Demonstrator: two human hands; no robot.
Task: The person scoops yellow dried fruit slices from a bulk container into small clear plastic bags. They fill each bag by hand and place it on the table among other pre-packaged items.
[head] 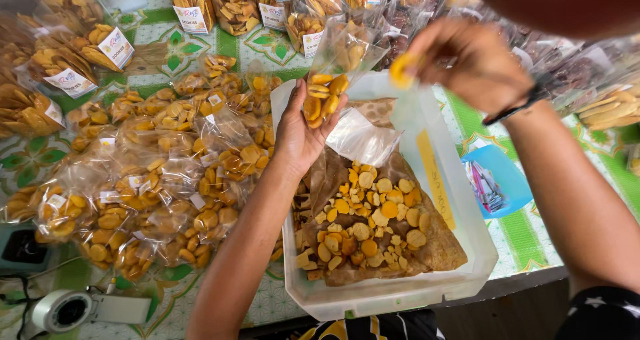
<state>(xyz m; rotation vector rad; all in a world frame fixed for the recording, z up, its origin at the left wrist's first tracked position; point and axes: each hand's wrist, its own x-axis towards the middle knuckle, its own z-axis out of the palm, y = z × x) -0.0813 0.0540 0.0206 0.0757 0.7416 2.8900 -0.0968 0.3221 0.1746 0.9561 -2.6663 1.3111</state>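
Head view gives us a table covered by a green-patterned cloth (533,237), and under both our hands the translucent plastic tub (460,180), lined with brown paper (433,247) and carrying a loose heap of round yellow and orange cookies (363,223). To the left of our left hand lies a big pile of filled clear bags of cookies (167,180), with more labelled bags standing beyond both hands; a small blue container (510,180) sits below our right wrist, and a tape dispenser (67,309) lies far down by our left elbow. We judge the step in hand to be filling a bag one cookie at a time. Our left hand (300,137), forearm reaching up from the lower edge, palm turned up, grips the clear plastic bag (333,67) around its lower part, already partly filled, just above the tub's far end. Our right hand (467,63), coming in from the right with wrist bent downward, pinches a single yellow cookie (402,70) at its fingertips, just beside the bag's open mouth. The next move, as we read it, calls for holding the mouth open and lining the cookie over it.
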